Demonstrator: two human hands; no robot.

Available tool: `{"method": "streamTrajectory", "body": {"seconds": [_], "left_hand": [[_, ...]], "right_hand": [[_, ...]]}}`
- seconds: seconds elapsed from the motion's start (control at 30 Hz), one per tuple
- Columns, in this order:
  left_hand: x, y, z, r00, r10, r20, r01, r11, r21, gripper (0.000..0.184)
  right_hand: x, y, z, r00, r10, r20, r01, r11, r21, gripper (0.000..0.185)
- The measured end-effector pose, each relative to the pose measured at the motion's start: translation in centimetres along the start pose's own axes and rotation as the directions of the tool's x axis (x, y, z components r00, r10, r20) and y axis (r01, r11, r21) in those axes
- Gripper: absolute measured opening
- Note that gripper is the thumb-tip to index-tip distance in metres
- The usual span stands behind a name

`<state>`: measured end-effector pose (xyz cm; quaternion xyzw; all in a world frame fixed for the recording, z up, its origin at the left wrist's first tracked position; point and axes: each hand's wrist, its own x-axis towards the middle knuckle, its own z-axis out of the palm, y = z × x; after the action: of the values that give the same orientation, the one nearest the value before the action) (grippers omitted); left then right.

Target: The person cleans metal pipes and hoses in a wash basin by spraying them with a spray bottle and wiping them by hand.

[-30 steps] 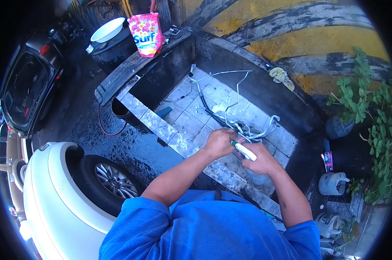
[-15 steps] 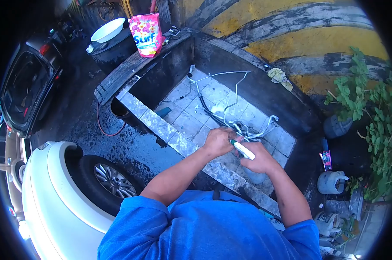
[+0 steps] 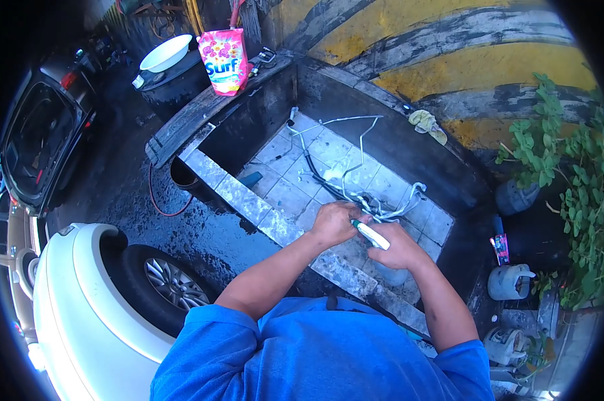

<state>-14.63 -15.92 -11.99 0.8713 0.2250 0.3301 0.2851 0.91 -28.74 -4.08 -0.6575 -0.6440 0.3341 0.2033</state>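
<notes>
My right hand [image 3: 393,246] is closed around a spray bottle with a white head [image 3: 373,236] and a green nozzle; its pale body hangs below the hand. Just left of the nozzle, my left hand [image 3: 336,224] has its fingers curled at the near end of a bundle of metal pipes and black hoses [image 3: 371,202]. What its fingertips grip is hidden. The bundle lies in a basin with a tiled floor [image 3: 288,196], and thin bent pipes stretch from it toward the far left corner.
A pink detergent bag [image 3: 223,61] stands on the basin's far left ledge, beside a white bowl [image 3: 166,53]. A cloth [image 3: 427,125] lies on the right rim. A white car [image 3: 81,301] is at left; plants [image 3: 549,154] and a cut container [image 3: 509,283] are at right.
The view has shifted slightly, so the basin and the bag sit a little lower in it. Both hands have stayed nearly in place at the pipes and the spray bottle.
</notes>
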Motion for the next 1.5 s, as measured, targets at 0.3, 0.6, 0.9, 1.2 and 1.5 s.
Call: {"method": "streamTrajectory", "body": {"seconds": [0.3,0.6,0.9,1.2,1.5], "left_hand": [[0.0,0.3,0.1,1.0,0.015,0.0,-0.015,1.0,-0.004,0.036],[0.1,0.6,0.1,1.0,0.018,0.002,-0.018,0.999,0.04,0.034],[0.1,0.8,-0.1,1.0,0.005,0.003,-0.005,0.999,0.05,0.039],[-0.6,0.9,-0.3,0.992,0.118,-0.044,-0.113,0.989,0.091,0.037],[-2.7,1.1,0.1,0.991,0.128,0.036,-0.129,0.991,0.018,0.034]], "right_hand": [[-0.2,0.0,-0.1,1.0,0.026,0.004,-0.026,0.999,-0.028,0.022],[-0.2,0.6,-0.1,1.0,-0.012,0.007,0.012,1.0,0.019,0.024],[-0.2,-0.2,-0.4,1.0,-0.004,0.004,0.003,0.999,0.046,0.026],[-1.2,-0.9,0.8,0.999,-0.011,-0.036,0.009,0.998,-0.058,0.027],[-3.0,-0.8,2.9,0.997,0.064,0.051,-0.066,0.997,0.049,0.037]]}}
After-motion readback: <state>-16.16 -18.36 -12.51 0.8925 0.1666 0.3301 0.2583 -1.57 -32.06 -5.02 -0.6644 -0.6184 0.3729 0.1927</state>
